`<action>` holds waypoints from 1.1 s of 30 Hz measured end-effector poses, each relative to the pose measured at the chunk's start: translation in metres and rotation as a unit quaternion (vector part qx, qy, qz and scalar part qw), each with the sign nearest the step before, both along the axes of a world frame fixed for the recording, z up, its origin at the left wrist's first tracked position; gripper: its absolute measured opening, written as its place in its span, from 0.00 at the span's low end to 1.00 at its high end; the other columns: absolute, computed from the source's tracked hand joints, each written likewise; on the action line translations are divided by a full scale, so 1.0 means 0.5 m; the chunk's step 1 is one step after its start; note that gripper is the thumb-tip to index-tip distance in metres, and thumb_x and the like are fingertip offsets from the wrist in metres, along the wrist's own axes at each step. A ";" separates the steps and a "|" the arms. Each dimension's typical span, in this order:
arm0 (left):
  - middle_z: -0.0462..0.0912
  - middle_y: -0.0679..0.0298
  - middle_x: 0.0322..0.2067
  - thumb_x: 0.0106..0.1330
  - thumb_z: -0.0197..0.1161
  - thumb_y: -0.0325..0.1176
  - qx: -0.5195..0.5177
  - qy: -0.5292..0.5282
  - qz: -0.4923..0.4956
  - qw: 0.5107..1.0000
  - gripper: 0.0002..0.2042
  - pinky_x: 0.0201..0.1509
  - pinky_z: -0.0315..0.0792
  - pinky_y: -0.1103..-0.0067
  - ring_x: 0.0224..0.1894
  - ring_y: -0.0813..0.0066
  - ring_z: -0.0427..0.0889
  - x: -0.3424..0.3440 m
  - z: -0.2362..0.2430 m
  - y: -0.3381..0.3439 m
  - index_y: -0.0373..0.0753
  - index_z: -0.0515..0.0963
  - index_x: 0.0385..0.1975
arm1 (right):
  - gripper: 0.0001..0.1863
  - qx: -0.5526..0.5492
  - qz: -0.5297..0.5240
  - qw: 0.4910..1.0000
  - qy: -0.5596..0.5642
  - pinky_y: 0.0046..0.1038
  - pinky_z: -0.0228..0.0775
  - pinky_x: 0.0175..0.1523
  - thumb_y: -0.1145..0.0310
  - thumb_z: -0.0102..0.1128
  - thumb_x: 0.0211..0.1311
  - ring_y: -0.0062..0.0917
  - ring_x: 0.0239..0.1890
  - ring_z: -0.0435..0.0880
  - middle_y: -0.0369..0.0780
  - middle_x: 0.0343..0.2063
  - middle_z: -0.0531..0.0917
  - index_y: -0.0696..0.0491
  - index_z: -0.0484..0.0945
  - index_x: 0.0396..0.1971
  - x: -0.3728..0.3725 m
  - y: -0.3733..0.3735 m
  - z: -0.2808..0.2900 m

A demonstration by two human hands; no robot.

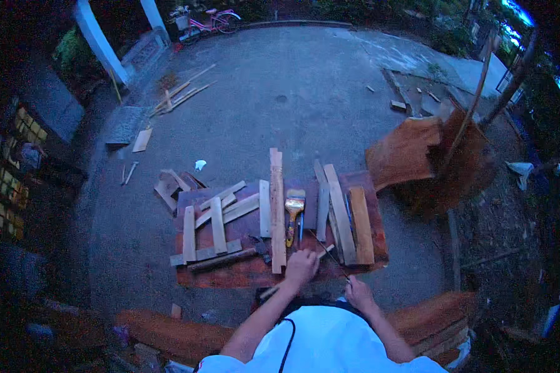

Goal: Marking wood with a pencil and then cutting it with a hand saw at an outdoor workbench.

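Observation:
My left hand (303,266) is closed over a narrow wooden strip (325,251) at the near edge of a reddish-brown wooden table (242,279). The strip's pale end sticks out to the right of my fingers. In my right hand (359,293) is a thin, dark, rod-like tool (331,257), slanting up and left across the strip; its exact kind is too small to tell. Just beyond my left hand lie a paintbrush (294,214) and a slim blue stick-shaped thing (301,227). A hammer (224,259) rests to the left.
Several loose boards lie on the table, among them a long one (277,211) and an orange-brown one (361,225). A large brown wood slab (404,152) stands beyond the right corner. Wood scraps (183,97) and a pink bicycle (213,23) are farther off on the concrete.

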State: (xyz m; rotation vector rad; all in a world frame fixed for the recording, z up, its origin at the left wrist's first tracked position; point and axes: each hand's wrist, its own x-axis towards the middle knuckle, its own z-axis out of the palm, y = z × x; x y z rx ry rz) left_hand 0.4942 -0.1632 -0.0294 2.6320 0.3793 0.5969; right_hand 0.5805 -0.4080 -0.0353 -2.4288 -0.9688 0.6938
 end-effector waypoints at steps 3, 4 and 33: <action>0.74 0.60 0.24 0.64 0.64 0.37 0.018 -0.021 0.003 1.000 0.10 0.31 0.74 0.64 0.28 0.59 0.79 0.020 -0.018 -0.009 0.40 0.75 0.25 | 0.13 0.018 -0.028 0.998 0.050 0.55 0.71 0.40 0.63 0.51 0.69 0.58 0.34 0.81 0.58 0.29 0.81 0.57 0.74 0.44 0.000 0.004 -0.011; 0.74 0.60 0.24 0.65 0.63 0.37 0.016 -0.018 -0.012 1.000 0.10 0.31 0.73 0.65 0.27 0.59 0.79 0.013 -0.044 -0.009 0.40 0.75 0.26 | 0.13 0.025 -0.016 0.998 0.049 0.55 0.71 0.40 0.63 0.51 0.69 0.58 0.34 0.81 0.58 0.29 0.81 0.57 0.74 0.44 -0.004 0.005 -0.010; 0.77 0.65 0.31 0.61 0.59 0.33 0.097 -0.036 -0.037 0.994 0.07 0.34 0.76 0.73 0.37 0.69 0.79 -0.008 -0.076 -0.045 0.40 0.79 0.37 | 0.11 -0.123 0.021 0.992 0.021 0.55 0.74 0.37 0.63 0.49 0.70 0.57 0.32 0.82 0.57 0.27 0.82 0.57 0.72 0.39 -0.017 -0.019 0.010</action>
